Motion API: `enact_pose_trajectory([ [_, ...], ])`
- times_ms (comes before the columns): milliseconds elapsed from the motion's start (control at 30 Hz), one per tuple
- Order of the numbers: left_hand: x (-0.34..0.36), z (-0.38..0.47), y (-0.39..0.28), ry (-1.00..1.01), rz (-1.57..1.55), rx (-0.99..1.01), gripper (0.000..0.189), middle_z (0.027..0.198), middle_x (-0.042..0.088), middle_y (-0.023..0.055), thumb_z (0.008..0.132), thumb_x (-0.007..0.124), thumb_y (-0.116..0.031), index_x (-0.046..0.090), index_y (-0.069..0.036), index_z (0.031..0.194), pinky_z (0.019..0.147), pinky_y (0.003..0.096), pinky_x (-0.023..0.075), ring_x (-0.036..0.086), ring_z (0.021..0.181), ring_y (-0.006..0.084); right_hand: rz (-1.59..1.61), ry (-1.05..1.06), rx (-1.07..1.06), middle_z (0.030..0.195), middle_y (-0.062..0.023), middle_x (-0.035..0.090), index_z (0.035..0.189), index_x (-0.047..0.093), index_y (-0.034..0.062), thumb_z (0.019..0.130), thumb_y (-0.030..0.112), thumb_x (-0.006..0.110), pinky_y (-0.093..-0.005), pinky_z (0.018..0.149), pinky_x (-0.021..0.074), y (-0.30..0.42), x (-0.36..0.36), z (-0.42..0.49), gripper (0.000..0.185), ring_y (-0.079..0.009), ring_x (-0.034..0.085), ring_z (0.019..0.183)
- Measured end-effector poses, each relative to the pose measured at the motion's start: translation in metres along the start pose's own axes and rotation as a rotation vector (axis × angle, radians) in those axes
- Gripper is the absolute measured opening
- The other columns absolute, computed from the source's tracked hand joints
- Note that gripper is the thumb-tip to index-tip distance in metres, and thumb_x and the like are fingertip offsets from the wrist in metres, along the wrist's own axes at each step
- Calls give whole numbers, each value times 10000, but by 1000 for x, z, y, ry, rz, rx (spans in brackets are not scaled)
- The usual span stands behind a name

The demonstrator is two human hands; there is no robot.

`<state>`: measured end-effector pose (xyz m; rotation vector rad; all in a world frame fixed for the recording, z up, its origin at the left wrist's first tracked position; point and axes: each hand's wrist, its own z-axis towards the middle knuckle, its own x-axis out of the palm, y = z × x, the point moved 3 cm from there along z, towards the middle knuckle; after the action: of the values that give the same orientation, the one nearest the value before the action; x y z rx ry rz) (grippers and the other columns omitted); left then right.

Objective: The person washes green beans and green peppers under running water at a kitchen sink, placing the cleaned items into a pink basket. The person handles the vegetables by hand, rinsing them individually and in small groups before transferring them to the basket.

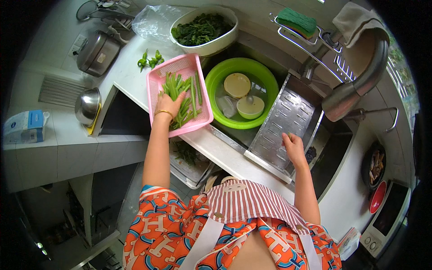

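In a pink perforated plastic basket (206, 111) lie cut green vegetable stalks (175, 84). My left hand (166, 105), with a bangle at its wrist, reaches into this basket; some stalks pass between its thumb and fingers. Over a slotted metal drain tray (276, 118) on the sink, my right hand (293, 146) is raised with curled fingers. A small greenish bit seems to show at its fingertips, too small to make out. Between the hands, a green plastic basin (211, 91) of water stands in the sink, holding a round pale lid (237, 85) and a pale bowl (250, 108).
A white tub (206, 50) of dark leafy greens stands behind the basket, beside a clear plastic bag (155, 22). Green peppers (150, 61) lie on the counter. A large faucet (361, 87) arches over the sink's right side. Left, a steel bowl (87, 106) stands near the counter's raised edge.
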<state>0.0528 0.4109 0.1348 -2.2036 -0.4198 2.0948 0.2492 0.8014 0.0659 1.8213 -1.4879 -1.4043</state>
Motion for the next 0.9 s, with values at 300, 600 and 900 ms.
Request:
enact_pose_trajectory([
  [300,-18,-93,-95,103,-651,487,357,908,544,138,682,713,-204,577,-4,945,766,348,444,543,867,296,447,384,-84,750,-18,547,870,533,51,911,340,442,-238,554,393,49,22,-10,307,-91,459,617],
  [600,36,-167,-186,52,-503,608,535,939,550,128,589,771,-301,543,-13,976,700,360,450,546,828,281,955,430,7,925,-75,574,971,516,52,891,553,294,-287,743,442,71,31,-11,553,-139,528,790],
  [900,54,-170,-204,-107,-597,820,225,819,585,91,683,682,-106,591,-28,873,624,326,457,561,727,252,1049,452,49,967,-83,559,1029,525,31,870,605,247,-341,829,419,57,24,-19,658,-173,518,935],
])
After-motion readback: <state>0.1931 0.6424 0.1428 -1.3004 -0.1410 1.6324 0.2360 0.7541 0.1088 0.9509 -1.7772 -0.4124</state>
